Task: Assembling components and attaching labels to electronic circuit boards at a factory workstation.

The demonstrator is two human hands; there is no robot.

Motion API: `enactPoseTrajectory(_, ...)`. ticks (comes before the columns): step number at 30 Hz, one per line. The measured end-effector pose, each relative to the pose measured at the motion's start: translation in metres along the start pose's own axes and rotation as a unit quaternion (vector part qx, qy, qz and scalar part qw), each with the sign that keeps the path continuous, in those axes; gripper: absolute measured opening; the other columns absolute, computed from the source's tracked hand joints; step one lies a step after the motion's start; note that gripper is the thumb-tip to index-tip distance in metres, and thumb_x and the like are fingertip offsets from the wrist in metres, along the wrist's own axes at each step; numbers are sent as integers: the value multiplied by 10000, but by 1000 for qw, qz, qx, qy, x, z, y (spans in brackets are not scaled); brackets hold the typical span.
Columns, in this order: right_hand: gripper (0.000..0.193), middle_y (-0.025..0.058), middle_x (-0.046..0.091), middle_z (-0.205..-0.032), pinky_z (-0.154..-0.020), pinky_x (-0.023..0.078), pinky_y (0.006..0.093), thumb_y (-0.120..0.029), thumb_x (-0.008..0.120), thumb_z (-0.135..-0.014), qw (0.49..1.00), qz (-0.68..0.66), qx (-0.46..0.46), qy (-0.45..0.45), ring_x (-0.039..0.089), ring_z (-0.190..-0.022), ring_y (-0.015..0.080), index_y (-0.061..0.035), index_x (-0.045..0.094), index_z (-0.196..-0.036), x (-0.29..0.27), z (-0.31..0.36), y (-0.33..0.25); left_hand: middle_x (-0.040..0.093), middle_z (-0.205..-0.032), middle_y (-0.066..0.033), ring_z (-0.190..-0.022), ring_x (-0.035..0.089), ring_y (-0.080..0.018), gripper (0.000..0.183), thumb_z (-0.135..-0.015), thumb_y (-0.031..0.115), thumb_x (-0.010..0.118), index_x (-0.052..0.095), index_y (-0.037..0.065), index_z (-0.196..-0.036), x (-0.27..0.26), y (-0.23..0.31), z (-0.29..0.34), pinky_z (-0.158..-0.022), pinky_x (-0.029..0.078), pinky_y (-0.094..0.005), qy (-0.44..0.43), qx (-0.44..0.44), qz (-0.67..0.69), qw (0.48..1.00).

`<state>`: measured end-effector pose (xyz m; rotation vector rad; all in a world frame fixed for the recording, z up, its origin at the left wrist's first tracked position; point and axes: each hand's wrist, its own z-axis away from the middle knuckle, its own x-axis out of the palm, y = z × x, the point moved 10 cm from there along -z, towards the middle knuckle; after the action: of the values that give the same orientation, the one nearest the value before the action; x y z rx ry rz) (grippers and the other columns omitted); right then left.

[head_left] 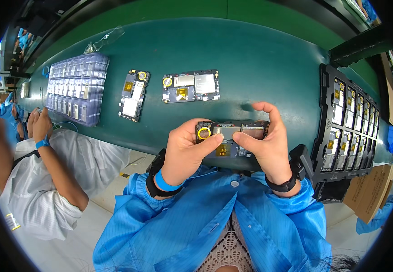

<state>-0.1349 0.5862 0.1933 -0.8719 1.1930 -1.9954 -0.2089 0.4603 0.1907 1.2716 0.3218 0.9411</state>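
A dark circuit board [223,151] with a yellow-ringed round part and a gold patch is held near the bench's front edge, between both my hands. My left hand [185,145] grips its left end, with the thumb pressing on a metal shield near the middle. My right hand [271,145] holds the right side; its thumb also presses the board's face, while the index finger is raised and curled away from it. Beyond my hands lie two similar boards: one circuit board [192,86] lies lengthwise, the other circuit board [133,96] stands more upright to its left.
A black tray [325,131] filled with several boards leans at the right. At the left stands a stack of clear plastic trays [98,90] holding small metal parts, with a crumpled clear bag [105,40] behind. A co-worker's hands [40,124] are beside that stack. A cardboard box [367,190] sits lower right.
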Motion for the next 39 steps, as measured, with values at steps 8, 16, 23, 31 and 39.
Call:
enactPoseTrajectory(8,544,108,619,-851,-649,508,255,46,678,-688,1000,25,-4,6,625,-746,141,-36,381,-1137,-2,-1,-2,609,-884,-34,-775,544,-63,152,-814,-8,584,563,-17,-964,-5,-3,-2,-697,453,-213,-8,-42,-3,999)
enactPoseTrajectory(16,343,74,614,-856,-654,463,204,-43,588,-813,996,-47,47,-54,587,-735,89,-1,442,-1121,6,-6,8,615,-953,-51,-848,560,-91,214,-854,52,547,556,-27,-1053,-17,-4,-7,-765,451,-239,0,-32,31,999)
enactPoseTrajectory(23,276,70,630,-837,-638,473,205,-36,539,-858,993,-56,62,-86,590,-726,87,14,462,-1118,6,-7,15,606,-986,-61,-886,566,-111,265,-854,69,559,528,-27,-1098,-23,-17,-7,-795,452,-260,-13,-46,74,996)
enactPoseTrajectory(31,222,29,620,-814,-610,433,172,-74,559,-868,998,-32,-29,-42,549,-695,46,-6,518,-1076,-10,-7,3,482,-1202,-129,-1043,548,-220,671,-792,10,619,222,-7,-1334,-10,-9,2,-836,500,-321,-70,17,86,994)
enactPoseTrajectory(39,224,-1,598,-776,-566,387,155,-88,568,-867,998,-12,-48,-30,498,-651,15,-26,523,-1077,-9,-10,-1,531,-1137,-145,-974,585,-213,580,-844,-36,525,205,-11,-1326,-12,-9,-2,-790,523,-309,-65,15,103,993)
